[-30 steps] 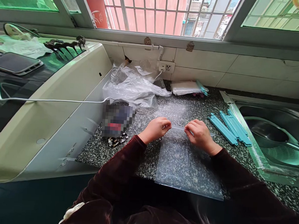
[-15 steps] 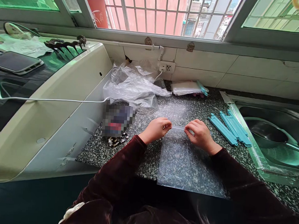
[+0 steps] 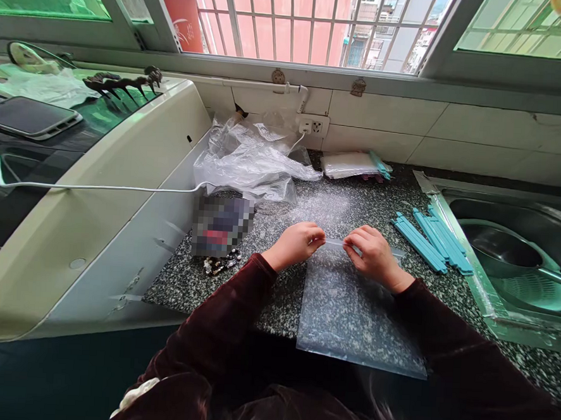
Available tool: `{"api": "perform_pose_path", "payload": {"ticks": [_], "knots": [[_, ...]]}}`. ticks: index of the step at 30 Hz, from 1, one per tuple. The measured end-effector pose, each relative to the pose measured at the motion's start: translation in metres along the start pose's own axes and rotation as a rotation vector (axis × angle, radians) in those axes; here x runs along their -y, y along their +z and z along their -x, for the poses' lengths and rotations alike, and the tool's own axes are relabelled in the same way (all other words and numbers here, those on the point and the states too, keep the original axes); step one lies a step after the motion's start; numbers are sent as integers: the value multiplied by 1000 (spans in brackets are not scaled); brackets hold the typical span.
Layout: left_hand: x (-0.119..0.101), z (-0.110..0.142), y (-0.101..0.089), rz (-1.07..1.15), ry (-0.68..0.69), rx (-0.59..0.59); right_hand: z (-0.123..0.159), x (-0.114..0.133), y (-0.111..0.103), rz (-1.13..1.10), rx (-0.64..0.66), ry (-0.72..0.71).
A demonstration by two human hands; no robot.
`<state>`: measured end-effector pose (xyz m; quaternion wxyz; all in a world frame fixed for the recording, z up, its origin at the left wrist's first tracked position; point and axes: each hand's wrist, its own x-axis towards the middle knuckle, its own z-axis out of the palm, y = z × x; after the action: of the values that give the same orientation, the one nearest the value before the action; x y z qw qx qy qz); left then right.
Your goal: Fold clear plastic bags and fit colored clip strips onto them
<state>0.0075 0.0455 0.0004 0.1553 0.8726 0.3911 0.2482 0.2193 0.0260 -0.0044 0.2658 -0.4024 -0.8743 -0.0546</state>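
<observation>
A clear plastic bag (image 3: 350, 309) lies flat on the speckled counter, its lower edge hanging past the front. My left hand (image 3: 300, 244) pinches the top edge of the bag near its left corner. My right hand (image 3: 371, 255) pinches the same edge a short way to the right, and the top right corner sticks out beyond it. Only a short strip of the edge shows between my fingertips. Right of my right hand lie several turquoise plastic strips (image 3: 433, 239), loosely side by side.
Crumpled clear plastic (image 3: 255, 161) lies against the wall by a socket (image 3: 313, 126). A stack of clear bags (image 3: 350, 165) sits at the back. On the right is a metal sink (image 3: 490, 204) holding a pan (image 3: 501, 246). A white cable (image 3: 120, 189) crosses the left-hand appliance (image 3: 137, 138).
My right hand has slid slightly left along the bag's top edge, bringing my hands closer together. More of the top right corner shows. The bag has shifted slightly.
</observation>
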Motion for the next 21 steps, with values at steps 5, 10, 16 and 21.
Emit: {"api": "perform_pose_path", "payload": {"ticks": [5, 10, 16, 21], "knots": [[0, 0, 1, -1, -1, -2, -1, 1, 0, 28, -2, 4], [0, 0, 2, 6, 9, 10, -1, -1, 2, 57, 13, 36], [0, 0, 2, 0, 5, 25, -1, -2, 6, 36, 24, 79], [5, 0, -5, 5, -24, -26, 2, -13, -1, 17, 47, 101]]}}
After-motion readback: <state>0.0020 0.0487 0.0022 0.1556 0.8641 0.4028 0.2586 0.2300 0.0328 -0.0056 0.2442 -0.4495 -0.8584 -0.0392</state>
